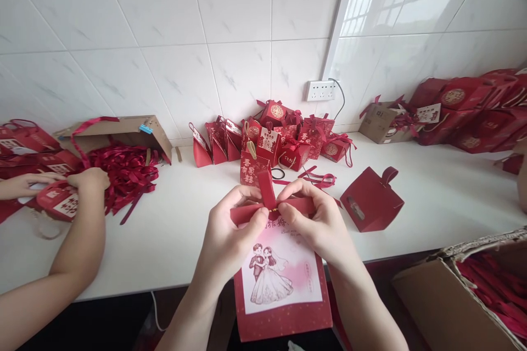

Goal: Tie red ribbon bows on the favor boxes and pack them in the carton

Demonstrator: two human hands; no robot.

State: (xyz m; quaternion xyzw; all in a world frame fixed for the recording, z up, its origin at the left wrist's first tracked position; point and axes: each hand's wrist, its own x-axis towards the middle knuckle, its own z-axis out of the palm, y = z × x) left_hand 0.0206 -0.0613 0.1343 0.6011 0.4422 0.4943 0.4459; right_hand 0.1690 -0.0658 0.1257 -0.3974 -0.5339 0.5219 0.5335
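In front of me is a red gift box with a white and pink panel showing a bride and groom. My left hand pinches the left part of its folded top, thumb near the middle. From the other side, my right hand grips the right part, and the thumbs nearly meet. A red strap stands up between my fingers, with a small gold bit at its base. Just beyond stands a smaller red box with white lettering. Right of my right hand rests a plain dark red box with a loop handle.
At left, another person's hands handle a red box beside a heap of red ribbons. Small red boxes cluster near the wall under a power outlet. An open carton fills the lower right.
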